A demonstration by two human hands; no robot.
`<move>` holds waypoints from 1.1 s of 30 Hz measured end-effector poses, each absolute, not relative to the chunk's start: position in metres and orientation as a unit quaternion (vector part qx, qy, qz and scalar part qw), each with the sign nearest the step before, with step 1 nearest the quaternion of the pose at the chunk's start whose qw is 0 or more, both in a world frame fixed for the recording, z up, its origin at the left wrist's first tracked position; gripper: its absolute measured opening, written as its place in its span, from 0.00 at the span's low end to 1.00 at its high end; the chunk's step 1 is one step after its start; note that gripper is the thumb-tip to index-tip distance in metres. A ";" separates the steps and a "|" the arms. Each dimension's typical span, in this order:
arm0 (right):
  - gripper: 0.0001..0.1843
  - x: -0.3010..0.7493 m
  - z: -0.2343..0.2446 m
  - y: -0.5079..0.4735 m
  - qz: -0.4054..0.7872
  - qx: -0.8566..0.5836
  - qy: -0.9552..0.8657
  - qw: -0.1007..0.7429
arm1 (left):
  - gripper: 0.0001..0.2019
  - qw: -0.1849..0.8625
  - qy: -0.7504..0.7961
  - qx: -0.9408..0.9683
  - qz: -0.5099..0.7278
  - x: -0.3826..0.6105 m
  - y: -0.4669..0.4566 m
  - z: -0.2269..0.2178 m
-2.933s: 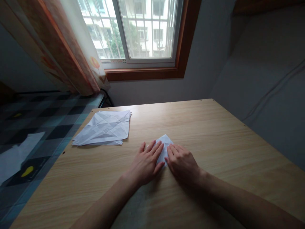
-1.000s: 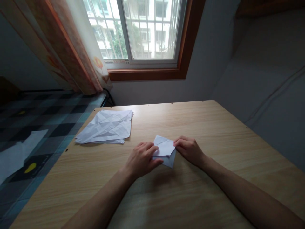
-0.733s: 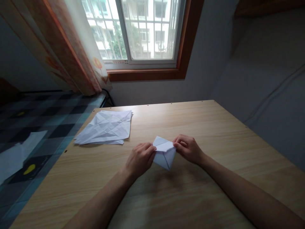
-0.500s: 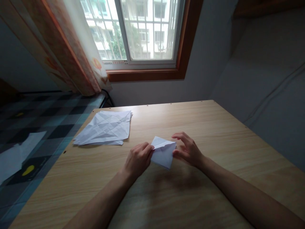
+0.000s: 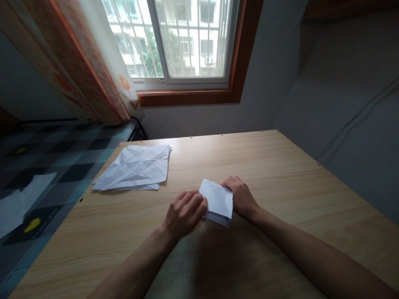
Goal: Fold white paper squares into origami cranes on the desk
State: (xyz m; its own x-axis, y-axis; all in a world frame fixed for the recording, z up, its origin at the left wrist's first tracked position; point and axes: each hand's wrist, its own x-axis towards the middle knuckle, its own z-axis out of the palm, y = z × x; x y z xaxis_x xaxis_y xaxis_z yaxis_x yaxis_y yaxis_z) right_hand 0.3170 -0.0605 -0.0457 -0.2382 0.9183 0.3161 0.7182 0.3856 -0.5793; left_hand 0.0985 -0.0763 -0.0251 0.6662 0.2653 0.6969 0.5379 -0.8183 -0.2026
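A small folded sheet of white paper (image 5: 218,201) is held up over the wooden table (image 5: 274,265), its layers parted a little along the lower edge. My left hand (image 5: 186,211) pinches its left side, thumb and fingers closed on it. At the upper right edge, my right hand (image 5: 240,195) grips the paper too; its fingertips are partly behind the sheet. Beyond my left hand, towards the table's far left corner, lies a stack of creased white sheets (image 5: 140,166).
A bed with a checked cover (image 5: 65,160) stands along the table's left side, with loose white paper (image 5: 21,201) on it. Behind the table are a window (image 5: 193,50) and a patterned curtain (image 5: 81,62). A cable (image 5: 352,124) runs along the right wall.
My right hand has closed on the paper's right side. The raised upper flap now lies differently, showing a flat face, and the lower layers have come apart slightly.
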 end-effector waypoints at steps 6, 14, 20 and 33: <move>0.12 0.318 -0.053 -0.060 0.114 -0.559 -0.701 0.428 | 0.06 0.189 -0.272 -0.890 -0.312 0.097 -0.076 -0.025; 0.05 0.307 -0.046 -0.083 -0.040 -0.326 -0.811 0.483 | 0.07 0.174 -0.328 -0.862 -0.346 0.096 -0.071 -0.032; 0.14 0.298 -0.049 -0.080 0.009 -0.316 -0.906 0.283 | 0.14 0.145 -0.349 -0.844 -0.382 0.096 -0.071 -0.036; 0.06 0.301 -0.053 -0.077 0.032 -0.336 -0.900 0.277 | 0.25 0.190 -0.341 -0.816 -0.426 0.091 -0.065 -0.040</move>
State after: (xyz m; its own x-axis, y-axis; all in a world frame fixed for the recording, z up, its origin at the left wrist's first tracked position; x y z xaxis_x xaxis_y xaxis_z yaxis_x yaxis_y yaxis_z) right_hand 0.3009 -0.0767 -0.0533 -0.6210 0.6224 0.4764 0.5870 0.7721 -0.2435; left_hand 0.0909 -0.0652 -0.0401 0.4043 0.3937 0.8255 0.7185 -0.6952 -0.0203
